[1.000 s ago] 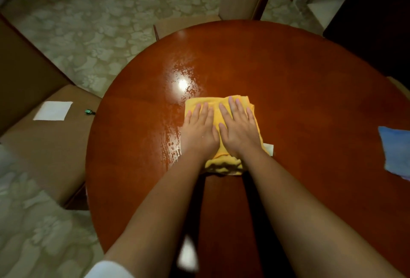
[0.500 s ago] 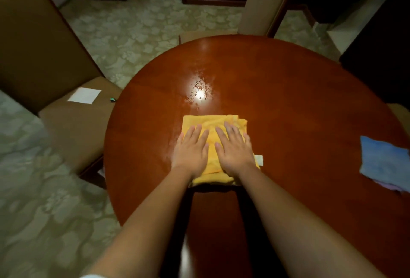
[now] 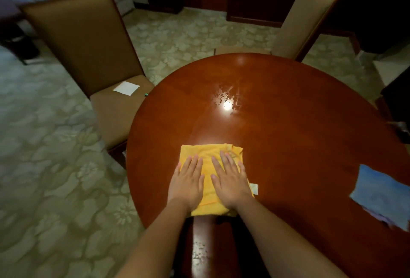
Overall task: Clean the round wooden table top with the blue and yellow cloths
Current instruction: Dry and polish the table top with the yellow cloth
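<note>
Round wooden table top (image 3: 288,144), seen from the head view, carries 2 cloths. A folded yellow cloth (image 3: 208,160) lies flat on the near-left part of the surface, and a blue cloth (image 3: 381,193) lies well apart from it at the right edge, untouched. The left hand (image 3: 187,185) and right hand (image 3: 230,183) rest side by side on the yellow cloth, palms down. All fingers are straight and slightly spread; neither hand grasps or pinches the fabric, which is simply pressed against the wood. This flat, 2-handed press probably serves to spread load over the folded pad so that it slides as 1 piece and wipes a broad strip. The far edge of the cloth extends just beyond the fingertips (image 3: 223,153); its near edge shows between and below the wrists, and a small white tag (image 3: 254,188) sticks out just beside the right hand. Wet speckles (image 3: 224,94) around the lamp glare lie farther out on the table, beyond the cloth, and suggest that part remains to be wiped. A brown chair (image 3: 84,40) on the left holds a white paper (image 3: 126,88) on its seat; a second chair (image 3: 304,16) stands at the far side.
</note>
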A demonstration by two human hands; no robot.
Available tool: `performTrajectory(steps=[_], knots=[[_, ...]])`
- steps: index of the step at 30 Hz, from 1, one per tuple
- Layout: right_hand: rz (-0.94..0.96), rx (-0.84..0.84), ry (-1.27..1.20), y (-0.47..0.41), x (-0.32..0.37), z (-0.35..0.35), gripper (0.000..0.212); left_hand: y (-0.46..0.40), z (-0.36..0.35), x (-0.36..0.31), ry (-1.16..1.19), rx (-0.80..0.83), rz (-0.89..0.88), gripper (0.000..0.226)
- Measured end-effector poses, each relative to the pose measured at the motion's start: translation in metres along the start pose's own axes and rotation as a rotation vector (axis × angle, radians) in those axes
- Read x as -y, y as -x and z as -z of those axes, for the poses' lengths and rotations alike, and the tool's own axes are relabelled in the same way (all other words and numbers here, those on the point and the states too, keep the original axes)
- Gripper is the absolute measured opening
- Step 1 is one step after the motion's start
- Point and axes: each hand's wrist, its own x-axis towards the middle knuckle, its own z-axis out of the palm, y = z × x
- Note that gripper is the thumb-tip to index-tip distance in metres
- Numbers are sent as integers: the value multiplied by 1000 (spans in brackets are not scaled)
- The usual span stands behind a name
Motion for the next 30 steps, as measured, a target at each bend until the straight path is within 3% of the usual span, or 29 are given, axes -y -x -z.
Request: performTrajectory(steps=[5,9,15,22,27,30], knots=[[48,-31,15,0,-7,-2,74,7,-4,-6,20,-9,42,86],[61,-96,-12,-9,-9,-7,69,-8,3,-1,-2,-106,47,82],[89,-194,55,-27,-12,-16,60,-22,-5,0,17,-57,94,82],[237,-164,31,-82,-5,-2,57,-53,0,24,71,-94,220,59],[241,-163,22,-126,7,6,58,-90,9,51,60,-117,200,73],[227,-147,20,-149,12,11,59,-114,15,65,63,-129,193,67]])
